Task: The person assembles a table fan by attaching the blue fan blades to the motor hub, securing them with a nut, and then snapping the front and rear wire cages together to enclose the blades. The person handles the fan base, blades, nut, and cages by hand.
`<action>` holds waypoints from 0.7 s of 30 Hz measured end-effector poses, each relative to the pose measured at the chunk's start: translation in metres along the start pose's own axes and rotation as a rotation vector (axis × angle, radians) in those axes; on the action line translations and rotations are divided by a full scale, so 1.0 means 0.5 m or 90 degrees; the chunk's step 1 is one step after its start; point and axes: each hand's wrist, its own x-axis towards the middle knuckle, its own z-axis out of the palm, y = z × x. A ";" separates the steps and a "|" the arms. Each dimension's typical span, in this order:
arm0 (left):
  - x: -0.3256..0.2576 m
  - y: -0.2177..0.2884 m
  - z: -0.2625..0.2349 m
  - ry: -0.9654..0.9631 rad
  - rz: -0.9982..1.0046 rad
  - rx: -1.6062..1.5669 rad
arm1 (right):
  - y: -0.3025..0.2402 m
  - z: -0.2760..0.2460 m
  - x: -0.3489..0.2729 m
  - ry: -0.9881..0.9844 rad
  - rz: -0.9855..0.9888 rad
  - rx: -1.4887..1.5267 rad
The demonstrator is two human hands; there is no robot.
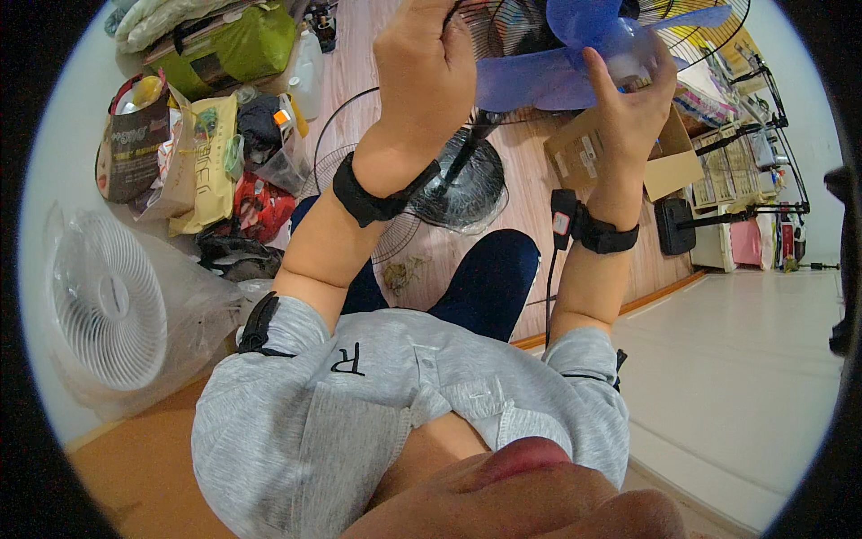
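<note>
Floor (350, 54) lies below; at two o'clock our right hand (633, 108) clasps blue blades (530, 85); at twelve our left hand (426, 58) curls beside the guard (480, 27), its hold unclear.

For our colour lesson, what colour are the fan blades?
Blue; the fan blades show best in head view.
</note>
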 end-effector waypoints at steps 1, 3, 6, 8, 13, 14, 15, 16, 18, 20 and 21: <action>0.001 -0.002 0.001 0.007 0.006 0.006 | -0.002 0.000 0.001 -0.003 0.007 0.013; 0.003 -0.005 0.002 0.020 0.013 -0.059 | -0.004 -0.002 0.003 -0.002 0.005 0.015; 0.004 -0.005 0.003 0.022 0.012 -0.067 | -0.005 -0.007 0.003 0.014 0.004 -0.002; 0.002 -0.002 0.004 0.014 0.005 -0.056 | -0.003 -0.007 0.003 0.031 0.035 0.008; 0.004 0.001 0.012 0.008 -0.012 -0.106 | 0.005 -0.006 0.003 0.044 0.049 0.009; 0.005 0.001 0.013 0.002 -0.009 -0.093 | 0.005 -0.006 0.004 0.041 0.052 0.014; 0.006 0.001 0.013 -0.004 -0.006 -0.079 | 0.005 -0.005 0.004 0.042 0.046 0.016; 0.006 0.000 0.013 -0.011 -0.002 -0.066 | 0.004 -0.005 0.004 0.043 0.040 0.018; 0.006 0.001 0.014 -0.004 0.008 -0.061 | 0.002 -0.006 0.006 0.039 0.031 0.015; 0.006 0.002 0.016 0.002 0.009 -0.074 | 0.002 -0.008 0.008 0.028 0.018 0.008; 0.006 0.002 0.017 0.004 0.005 -0.088 | 0.002 -0.010 0.009 0.029 0.025 0.004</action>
